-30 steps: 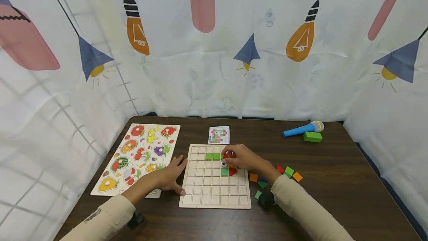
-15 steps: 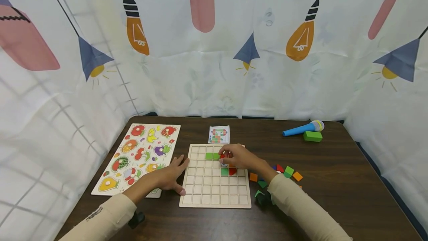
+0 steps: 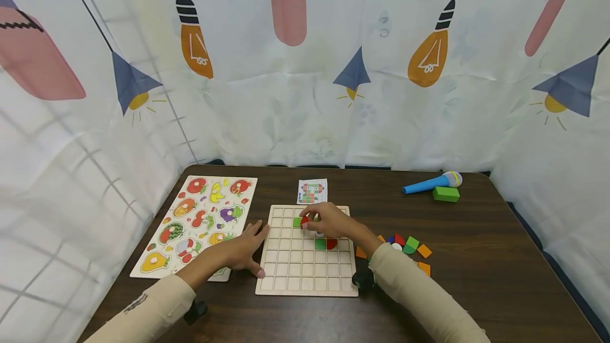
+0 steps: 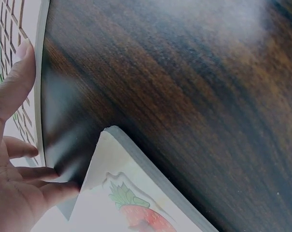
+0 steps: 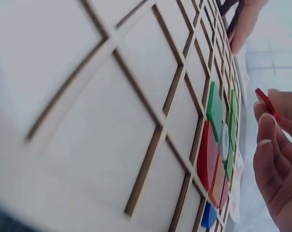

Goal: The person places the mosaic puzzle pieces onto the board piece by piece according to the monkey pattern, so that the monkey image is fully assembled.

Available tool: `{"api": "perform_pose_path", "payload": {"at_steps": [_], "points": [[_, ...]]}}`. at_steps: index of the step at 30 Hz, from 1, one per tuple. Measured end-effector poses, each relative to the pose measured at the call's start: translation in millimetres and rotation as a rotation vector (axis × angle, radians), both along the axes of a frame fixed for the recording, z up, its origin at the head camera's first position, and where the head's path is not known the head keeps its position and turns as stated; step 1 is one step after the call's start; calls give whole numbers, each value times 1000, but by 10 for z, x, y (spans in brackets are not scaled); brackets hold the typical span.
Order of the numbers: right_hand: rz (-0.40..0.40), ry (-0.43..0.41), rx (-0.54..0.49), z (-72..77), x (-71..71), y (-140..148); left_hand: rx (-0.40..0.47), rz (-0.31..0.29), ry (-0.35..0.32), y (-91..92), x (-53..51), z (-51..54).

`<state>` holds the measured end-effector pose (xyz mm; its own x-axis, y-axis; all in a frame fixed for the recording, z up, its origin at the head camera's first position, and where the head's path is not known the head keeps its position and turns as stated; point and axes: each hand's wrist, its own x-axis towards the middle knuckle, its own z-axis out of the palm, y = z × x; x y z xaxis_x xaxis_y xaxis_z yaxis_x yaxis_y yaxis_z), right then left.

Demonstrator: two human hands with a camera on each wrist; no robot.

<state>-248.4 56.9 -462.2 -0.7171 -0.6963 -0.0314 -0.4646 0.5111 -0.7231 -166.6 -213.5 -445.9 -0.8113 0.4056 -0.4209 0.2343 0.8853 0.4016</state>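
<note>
Right hand (image 3: 331, 220): we note red piece (image 5: 265, 102) pinched above grid board (image 3: 306, 270).
Left hand (image 3: 242, 251): splayed, touching board's left edge.

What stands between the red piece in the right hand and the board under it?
Nothing visible: the right wrist view shows an open gap between the red piece, pinched in the right hand, and the board. A green tile close by already fills one square.
</note>
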Motion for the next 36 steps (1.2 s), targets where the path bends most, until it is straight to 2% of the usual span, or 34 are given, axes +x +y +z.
{"api": "perform_pose_path", "payload": {"at_steps": [11, 20, 29, 36], "points": [[-87, -22, 17, -32, 1, -280, -13, 8, 1, -14, -3, -7], [-175, 10, 76, -133, -34, -453, -5, 13, 3, -11, -1, -22], [-198, 74, 123, -146, -56, -527, -9, 11, 10, 0, 10, 17], [-214, 61, 153, -108, -65, -538, -6, 9, 17, 9, 20, 44]]}}
